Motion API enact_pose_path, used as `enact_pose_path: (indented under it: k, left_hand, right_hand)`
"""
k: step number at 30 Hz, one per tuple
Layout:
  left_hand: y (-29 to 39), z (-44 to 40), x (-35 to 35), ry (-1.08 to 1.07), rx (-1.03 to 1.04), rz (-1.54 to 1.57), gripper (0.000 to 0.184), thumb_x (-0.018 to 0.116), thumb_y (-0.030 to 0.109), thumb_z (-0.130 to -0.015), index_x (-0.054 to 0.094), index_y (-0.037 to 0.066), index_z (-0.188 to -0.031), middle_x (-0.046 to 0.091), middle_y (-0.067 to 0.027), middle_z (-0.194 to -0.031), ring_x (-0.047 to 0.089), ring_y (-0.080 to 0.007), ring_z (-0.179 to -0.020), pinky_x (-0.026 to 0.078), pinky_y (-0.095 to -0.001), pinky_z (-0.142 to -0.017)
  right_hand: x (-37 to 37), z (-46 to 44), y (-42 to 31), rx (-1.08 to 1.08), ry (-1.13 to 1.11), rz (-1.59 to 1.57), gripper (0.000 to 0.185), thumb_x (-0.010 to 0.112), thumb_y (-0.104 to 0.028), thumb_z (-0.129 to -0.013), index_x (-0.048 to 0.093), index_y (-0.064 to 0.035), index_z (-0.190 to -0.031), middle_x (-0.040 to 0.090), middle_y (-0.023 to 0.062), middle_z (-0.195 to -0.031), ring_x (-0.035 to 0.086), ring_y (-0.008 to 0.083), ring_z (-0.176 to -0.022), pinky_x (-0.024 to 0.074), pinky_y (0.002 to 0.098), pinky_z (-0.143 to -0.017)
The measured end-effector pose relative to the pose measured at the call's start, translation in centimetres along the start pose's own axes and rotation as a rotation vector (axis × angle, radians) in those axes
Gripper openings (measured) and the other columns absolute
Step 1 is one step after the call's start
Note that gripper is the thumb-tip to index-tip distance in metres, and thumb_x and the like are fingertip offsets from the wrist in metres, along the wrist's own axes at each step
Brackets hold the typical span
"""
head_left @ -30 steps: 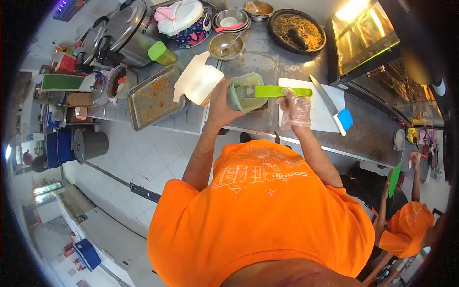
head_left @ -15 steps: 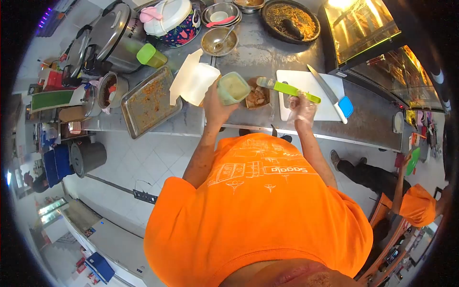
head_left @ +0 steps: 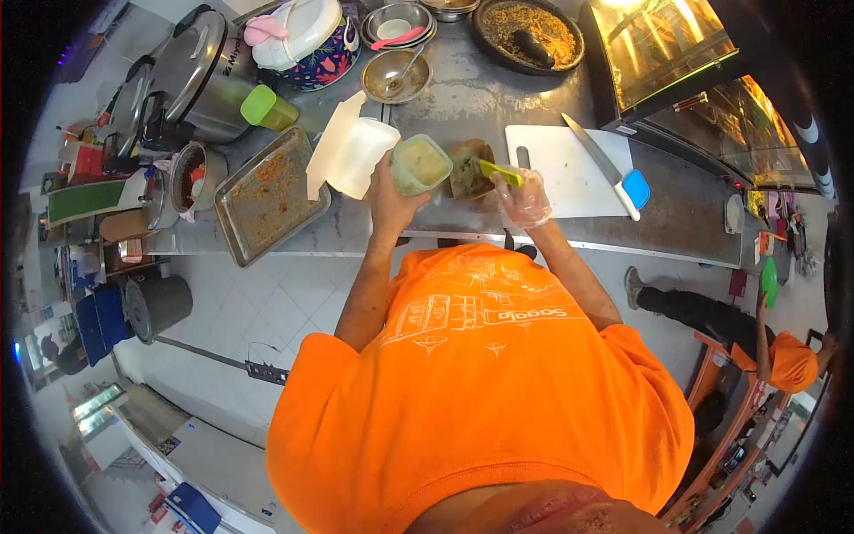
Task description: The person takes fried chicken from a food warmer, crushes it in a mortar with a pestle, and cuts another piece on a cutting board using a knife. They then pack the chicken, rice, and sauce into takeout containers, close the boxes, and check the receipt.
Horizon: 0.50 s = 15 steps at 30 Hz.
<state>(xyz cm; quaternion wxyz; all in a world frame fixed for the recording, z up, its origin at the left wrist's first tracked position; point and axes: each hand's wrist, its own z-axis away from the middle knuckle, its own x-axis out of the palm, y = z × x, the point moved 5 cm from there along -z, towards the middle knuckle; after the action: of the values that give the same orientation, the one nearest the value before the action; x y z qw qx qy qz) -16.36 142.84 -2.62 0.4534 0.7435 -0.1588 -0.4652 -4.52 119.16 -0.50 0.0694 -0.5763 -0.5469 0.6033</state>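
My left hand is bare and wrapped round a translucent green plastic tub with pale greenish contents, tilted toward me. Just right of it stands an open brown paper box with food in it, darkly shaded. My right hand, in a clear plastic glove, grips a utensil with a lime-green handle. The utensil points left into the box, and its head is hard to make out there. Behind my left hand lies an open white takeaway box.
A knife and a blue lid lie on the white cutting board. To the left is a metal tray with crumbs. Bowls and a dark pan stand behind. At far right is another person.
My right hand has moved left and down from the cutting board, bringing the utensil's head into the brown box. My left hand still holds the tub. The whole view has shifted slightly.
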Motion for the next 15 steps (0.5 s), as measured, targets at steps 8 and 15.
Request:
enact_pose_path:
  k: [8, 15]
  left_hand:
    - [2.9, -0.8, 0.2, -0.056, 0.126, -0.067, 0.096, 0.091, 0.013, -0.054, 0.047, 0.006, -0.139, 0.058, -0.0149, -0.131, 0.055, -0.0348, -0.123, 0.044, -0.0447, -0.104]
    - [9.2, -2.0, 2.2, -0.101, 0.304, -0.126, 0.092, 0.091, 0.015, -0.053, 0.05, 0.007, -0.135, 0.061, -0.0142, -0.126, 0.056, -0.0362, -0.118, 0.046, -0.0458, -0.1]
  right_hand:
    - [-5.4, 1.2, 0.4, 0.195, 0.328, -0.354, 0.011, 0.061, -0.005, -0.093, 0.071, -0.0011, -0.092, 0.066, 0.011, -0.069, 0.059, 0.0205, -0.054, 0.0478, 0.034, -0.052]
    - [-9.2, 0.1, -8.2, -0.219, 0.076, -0.164, 0.012, 0.064, -0.001, -0.09, 0.068, 0.0031, -0.101, 0.068, 0.014, -0.076, 0.062, 0.0248, -0.063, 0.0479, 0.0341, -0.058]
